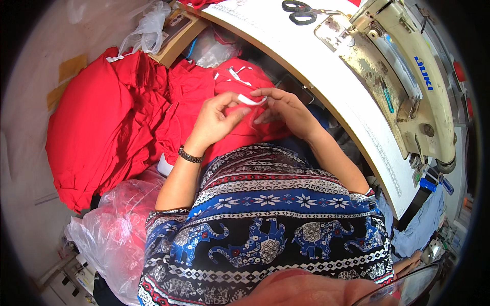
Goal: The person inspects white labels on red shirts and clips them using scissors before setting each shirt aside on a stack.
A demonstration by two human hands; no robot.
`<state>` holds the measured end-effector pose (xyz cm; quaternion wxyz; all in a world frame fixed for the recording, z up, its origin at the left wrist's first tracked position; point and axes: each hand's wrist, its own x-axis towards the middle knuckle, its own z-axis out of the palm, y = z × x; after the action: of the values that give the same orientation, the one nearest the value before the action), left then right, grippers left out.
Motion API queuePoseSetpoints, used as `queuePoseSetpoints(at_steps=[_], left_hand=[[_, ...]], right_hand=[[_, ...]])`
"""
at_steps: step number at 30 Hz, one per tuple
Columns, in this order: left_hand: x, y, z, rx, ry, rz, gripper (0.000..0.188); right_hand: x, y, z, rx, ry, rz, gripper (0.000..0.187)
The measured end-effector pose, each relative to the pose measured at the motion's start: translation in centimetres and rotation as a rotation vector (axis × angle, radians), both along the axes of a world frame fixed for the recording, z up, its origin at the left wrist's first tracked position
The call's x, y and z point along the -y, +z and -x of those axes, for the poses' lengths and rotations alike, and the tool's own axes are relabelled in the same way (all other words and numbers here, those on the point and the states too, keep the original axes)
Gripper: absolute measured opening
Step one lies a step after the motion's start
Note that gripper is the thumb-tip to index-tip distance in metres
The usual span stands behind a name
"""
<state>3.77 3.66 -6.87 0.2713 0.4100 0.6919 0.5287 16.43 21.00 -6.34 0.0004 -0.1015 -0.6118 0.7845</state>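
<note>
My left hand (215, 121), with a dark bracelet on its wrist, has its fingertips at the left end of a short white fabric strip (250, 101). The strip curves toward my right hand (292, 113), whose fingers pinch its other end. Both hands are over red cloth (232, 135) that lies across my lap. More thin white strips (239, 76) rest on the cloth just beyond my hands. Fingers partly cover the strip's ends.
A large heap of red garments (97, 132) is at left, above a clear plastic bag (120, 224). To the right, a white table (352, 97) bears a sewing machine (426, 76) and black-handled scissors (300, 13). A cardboard box (178, 38) stands at the far left.
</note>
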Motion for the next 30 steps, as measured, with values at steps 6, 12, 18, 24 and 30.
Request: queuePoseSetpoints(at_steps=[6,12,18,24,30], left_hand=[[1.0,1.0,0.3,-0.052,0.128,-0.106,0.01],[1.7,1.9,-1.0,-0.023,0.191,-0.136,0.011],[1.9,0.2,-1.9,0.43,0.197,-0.17,0.012],[1.3,0.3,-2.2,0.254,0.192,-0.192,0.009],[1.8,-0.4,-1.8,0.224,0.186,-0.137,0.005]], right_hand=[[0.4,-0.4,1.1,-0.401,-0.119,-0.939,0.016],[1.5,-0.2,1.8,-0.461,-0.207,-0.832,0.014],[2.5,-0.3,1.4,-0.372,-0.263,-0.628,0.012],[2.3,-0.3,1.2,-0.397,-0.265,-0.695,0.012],[1.7,-0.6,1.5,-0.564,-0.204,-1.04,0.013]])
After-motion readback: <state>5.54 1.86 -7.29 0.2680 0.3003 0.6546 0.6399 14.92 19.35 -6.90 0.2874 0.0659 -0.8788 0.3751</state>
